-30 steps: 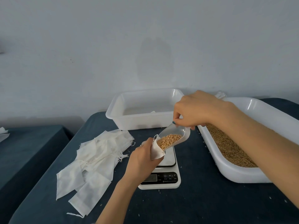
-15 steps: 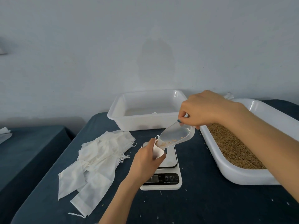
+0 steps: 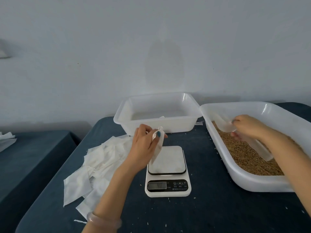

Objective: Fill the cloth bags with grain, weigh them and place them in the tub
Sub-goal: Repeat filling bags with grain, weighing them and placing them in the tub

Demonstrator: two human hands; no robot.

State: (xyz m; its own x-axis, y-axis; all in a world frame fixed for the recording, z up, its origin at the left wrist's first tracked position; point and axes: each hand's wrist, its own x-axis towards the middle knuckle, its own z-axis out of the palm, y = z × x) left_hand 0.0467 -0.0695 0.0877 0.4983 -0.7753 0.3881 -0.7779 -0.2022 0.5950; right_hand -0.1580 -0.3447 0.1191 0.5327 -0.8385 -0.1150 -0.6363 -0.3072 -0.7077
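Observation:
My left hand (image 3: 144,145) pinches a small white cloth bag (image 3: 158,147) near its top, holding it just above the left edge of the white kitchen scale (image 3: 167,172). My right hand (image 3: 249,126) holds a clear plastic scoop (image 3: 224,126) over the brown grain (image 3: 244,153) inside the large white tub (image 3: 252,182) at the right. A second white tub (image 3: 158,126) stands behind the scale, with something white lying on its floor. The scoop looks blurred.
A heap of flat white cloth bags (image 3: 94,167) lies left of the scale on the dark blue table (image 3: 202,216). Loose grains dot the tabletop. A second dark surface (image 3: 30,157) sits at the far left; a pale wall stands behind.
The scoop has left the bag's mouth and swung right into the grain tub with my right hand. My left hand has lifted and turned the bag above the scale.

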